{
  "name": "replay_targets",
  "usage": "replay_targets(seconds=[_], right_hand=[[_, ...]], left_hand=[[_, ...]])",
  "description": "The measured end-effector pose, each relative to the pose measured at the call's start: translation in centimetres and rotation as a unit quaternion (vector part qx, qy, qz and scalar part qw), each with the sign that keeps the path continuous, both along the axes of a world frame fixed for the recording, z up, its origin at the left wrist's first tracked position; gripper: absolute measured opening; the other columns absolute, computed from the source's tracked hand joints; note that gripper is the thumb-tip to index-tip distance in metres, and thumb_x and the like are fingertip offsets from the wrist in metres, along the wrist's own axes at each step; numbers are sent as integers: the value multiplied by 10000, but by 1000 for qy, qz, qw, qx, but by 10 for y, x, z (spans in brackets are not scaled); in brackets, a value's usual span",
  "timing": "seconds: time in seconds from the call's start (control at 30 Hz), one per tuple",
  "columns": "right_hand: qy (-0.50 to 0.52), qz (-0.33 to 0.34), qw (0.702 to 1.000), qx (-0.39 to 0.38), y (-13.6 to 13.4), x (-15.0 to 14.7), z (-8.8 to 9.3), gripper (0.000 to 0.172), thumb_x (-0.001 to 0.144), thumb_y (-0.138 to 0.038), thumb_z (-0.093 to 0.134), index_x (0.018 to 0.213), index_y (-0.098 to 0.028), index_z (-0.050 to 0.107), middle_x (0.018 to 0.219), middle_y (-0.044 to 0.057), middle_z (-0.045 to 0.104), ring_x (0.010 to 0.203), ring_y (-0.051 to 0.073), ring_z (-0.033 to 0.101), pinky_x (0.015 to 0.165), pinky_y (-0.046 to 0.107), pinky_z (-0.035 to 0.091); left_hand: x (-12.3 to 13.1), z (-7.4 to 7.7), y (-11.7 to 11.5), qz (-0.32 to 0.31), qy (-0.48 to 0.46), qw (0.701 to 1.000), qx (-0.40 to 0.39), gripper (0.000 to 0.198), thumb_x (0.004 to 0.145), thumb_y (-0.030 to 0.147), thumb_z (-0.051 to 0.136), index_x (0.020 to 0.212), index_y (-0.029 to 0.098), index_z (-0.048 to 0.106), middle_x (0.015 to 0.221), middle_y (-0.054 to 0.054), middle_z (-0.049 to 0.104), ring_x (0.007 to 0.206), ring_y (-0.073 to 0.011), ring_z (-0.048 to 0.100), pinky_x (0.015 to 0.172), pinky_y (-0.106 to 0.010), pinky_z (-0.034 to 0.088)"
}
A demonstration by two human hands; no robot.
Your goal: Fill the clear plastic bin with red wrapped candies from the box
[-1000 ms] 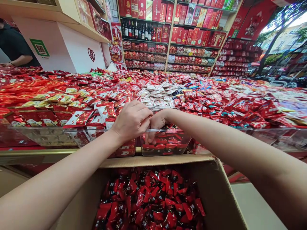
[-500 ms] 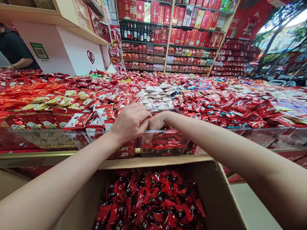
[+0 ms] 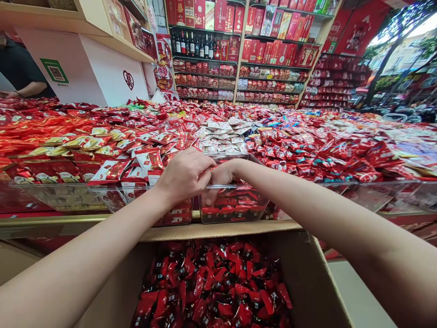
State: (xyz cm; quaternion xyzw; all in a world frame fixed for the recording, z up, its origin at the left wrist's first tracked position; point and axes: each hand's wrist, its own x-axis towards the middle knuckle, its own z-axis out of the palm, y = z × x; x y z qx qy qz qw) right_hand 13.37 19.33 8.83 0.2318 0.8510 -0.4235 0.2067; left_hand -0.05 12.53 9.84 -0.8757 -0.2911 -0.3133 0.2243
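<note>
The head view shows two bare hands meeting over a clear, stiff plastic bin (image 3: 235, 221) with thin straight edges. The left hand (image 3: 186, 175) is curled with knuckles up at the bin's left side; whether its folded fingers grip anything cannot be told. The right hand (image 3: 221, 175) bends down into the bin just beside it, its fingertips blurred behind the transparent near wall, so whether they grasp anything cannot be told either. Small glossy red packets (image 3: 241, 200) with dark patches lie inside the bin, near the right hand's fingers.

Nearest is an open carton (image 3: 303, 273) of dull brown cardboard, its far flap flat and rough-edged just below the bin. A loose heap of shiny, crinkled red-and-black candies (image 3: 218, 282) fills its lower part. To the left of the bin lie puffy red-and-white sachets (image 3: 148, 159); beyond it, matte-looking white packets (image 3: 221, 136) are stacked in layers. Far off, dark glass bottles (image 3: 194, 48) with slim necks stand upright on a shelf, among rectangular red boxes (image 3: 268, 52).
</note>
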Motion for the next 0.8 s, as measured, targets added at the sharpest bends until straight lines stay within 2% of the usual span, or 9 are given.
replay_targets(seconds=[0.23,0.4,0.53,0.67,0.8], right_hand=[[-65,-24,997,33,-4,-2,5,525,526,-495,655,902,-129,649,757,12,657,767,159,572,612,225,421],[-59,-40,997,30,-9,-4,6,438,525,-433,680,834,-123,663,721,1,649,779,154,582,660,228,424],[-65,-56,996,16,-11,-5,4,394,552,-396,675,845,-134,658,720,-1,644,773,147,583,653,226,429],[-80,-43,996,23,-11,-7,-1,370,588,-371,654,882,-147,649,732,-7,640,778,140,576,651,219,427],[-67,-44,996,37,-7,-11,-7,356,570,-332,665,866,-135,658,724,-6,638,764,153,567,645,228,426]], left_hand=[[0,0,0,-1,-2,1000,1,189,740,138,451,814,160,623,736,-50,641,720,-177,539,705,-318,439],[0,0,-1,0,-4,1000,2,191,725,124,463,820,142,629,737,-60,642,717,-177,540,706,-310,439],[1,0,-1,-2,-7,1000,2,195,738,130,452,819,146,629,740,-58,644,717,-175,545,699,-306,442],[2,1,-1,-3,-7,1000,2,199,745,131,443,818,148,628,737,-56,645,709,-173,547,694,-304,445],[1,0,-2,-5,-4,1000,2,195,744,126,447,812,135,630,736,-63,645,714,-176,552,697,-301,445]])
